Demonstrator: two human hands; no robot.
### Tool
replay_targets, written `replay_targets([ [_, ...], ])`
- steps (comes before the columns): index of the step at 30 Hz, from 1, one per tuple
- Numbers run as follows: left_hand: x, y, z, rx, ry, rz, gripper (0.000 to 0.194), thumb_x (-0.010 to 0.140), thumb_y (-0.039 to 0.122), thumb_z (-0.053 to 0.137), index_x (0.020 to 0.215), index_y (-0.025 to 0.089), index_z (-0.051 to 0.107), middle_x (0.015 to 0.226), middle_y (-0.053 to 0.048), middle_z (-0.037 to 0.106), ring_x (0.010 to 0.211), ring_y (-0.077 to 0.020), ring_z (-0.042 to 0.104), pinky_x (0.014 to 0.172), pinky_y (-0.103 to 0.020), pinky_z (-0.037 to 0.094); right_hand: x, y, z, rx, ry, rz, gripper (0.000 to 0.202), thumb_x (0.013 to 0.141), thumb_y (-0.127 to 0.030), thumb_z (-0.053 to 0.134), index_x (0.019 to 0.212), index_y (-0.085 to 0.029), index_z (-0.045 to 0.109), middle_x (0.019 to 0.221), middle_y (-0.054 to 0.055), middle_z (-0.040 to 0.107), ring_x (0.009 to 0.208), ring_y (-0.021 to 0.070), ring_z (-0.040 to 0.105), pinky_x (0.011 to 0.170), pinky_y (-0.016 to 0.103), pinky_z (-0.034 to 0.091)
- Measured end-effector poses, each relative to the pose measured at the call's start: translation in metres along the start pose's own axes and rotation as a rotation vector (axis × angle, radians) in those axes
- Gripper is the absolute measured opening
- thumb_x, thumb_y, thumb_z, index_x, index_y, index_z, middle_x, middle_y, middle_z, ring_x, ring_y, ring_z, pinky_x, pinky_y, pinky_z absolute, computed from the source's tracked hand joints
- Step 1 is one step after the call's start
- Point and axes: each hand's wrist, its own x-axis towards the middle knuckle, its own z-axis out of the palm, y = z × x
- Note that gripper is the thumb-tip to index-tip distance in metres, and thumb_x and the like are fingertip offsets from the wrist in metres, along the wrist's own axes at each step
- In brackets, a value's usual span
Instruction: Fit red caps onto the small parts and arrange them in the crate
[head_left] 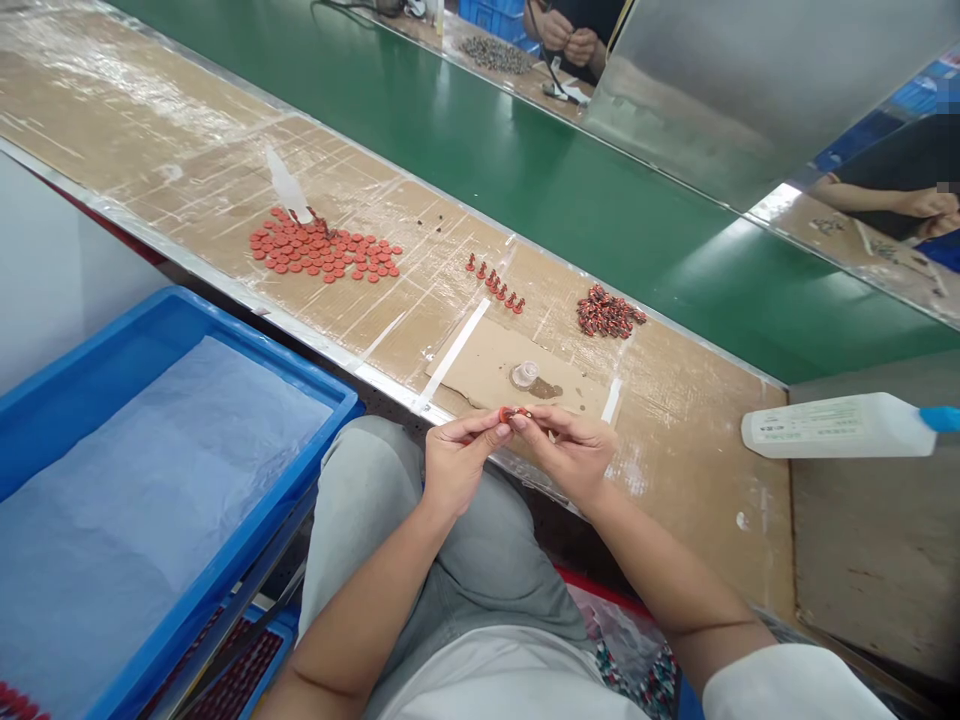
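Note:
Just over the table's near edge, my left hand (459, 465) pinches a small red disc (504, 413) between thumb and fingers. Against it, my right hand (574, 450) is closed on a small dark-and-red part, mostly covered by the fingertips. Beyond my hands, a small clear cup (525, 374) stands on a cardboard sheet (480, 365) beside a wet stain. A short row of red discs with dark upright pieces (495, 285) stands further back. Loose red discs (322, 250) are spread to the left. A heap of small red-and-dark parts (607, 312) lies to the right.
A white pointed strip (287, 185) sticks up among the discs. At right, a white bottle with a blue cap (840, 425) lies on its side. A lined blue tray (187, 305) is at left. Past the green strip (465, 130), other people's hands (570, 38) work.

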Motion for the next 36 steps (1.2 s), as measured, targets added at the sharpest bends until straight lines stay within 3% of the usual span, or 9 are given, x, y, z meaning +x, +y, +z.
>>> replay_targets([
  [11,0.001,-0.006,0.001,0.059,0.03,0.108,0.016,0.061,0.018,0.081,0.077,0.019,0.076,0.09,-0.005,0.074,0.089,-0.0187,0.069,0.083,-0.033,0.056,0.001,-0.002,0.003,0.196,-0.083,0.241,0.013,0.076,-0.024,0.072,0.088,-0.021,0.072,0.086,0.002,0.075,0.074,0.0151,0.071,0.072,0.027,0.061],
  [19,0.0,-0.01,0.004,0.034,0.084,0.109,0.02,0.06,0.017,0.081,0.079,0.018,0.075,0.089,-0.005,0.075,0.088,-0.0184,0.07,0.089,-0.034,0.054,0.004,-0.003,0.005,0.275,-0.002,0.419,0.024,0.069,-0.026,0.078,0.091,-0.02,0.072,0.087,0.004,0.075,0.076,0.0158,0.071,0.071,0.026,0.06],
  [28,-0.002,-0.004,0.006,-0.108,0.023,-0.115,0.022,0.065,0.023,0.08,0.085,0.018,0.073,0.088,-0.005,0.075,0.079,-0.0145,0.071,0.074,-0.023,0.057,0.008,-0.005,-0.002,0.377,-0.022,0.48,0.022,0.068,-0.024,0.079,0.089,-0.022,0.073,0.085,0.003,0.075,0.075,0.0145,0.071,0.071,0.024,0.06],
  [36,0.001,-0.005,-0.001,-0.206,-0.033,-0.262,0.021,0.057,0.019,0.084,0.073,0.017,0.072,0.076,-0.002,0.075,0.069,-0.0119,0.071,0.065,-0.017,0.057,0.011,-0.009,-0.01,0.369,-0.166,0.481,0.019,0.063,-0.022,0.082,0.081,-0.022,0.075,0.074,0.002,0.074,0.064,0.0147,0.071,0.062,0.023,0.06],
])
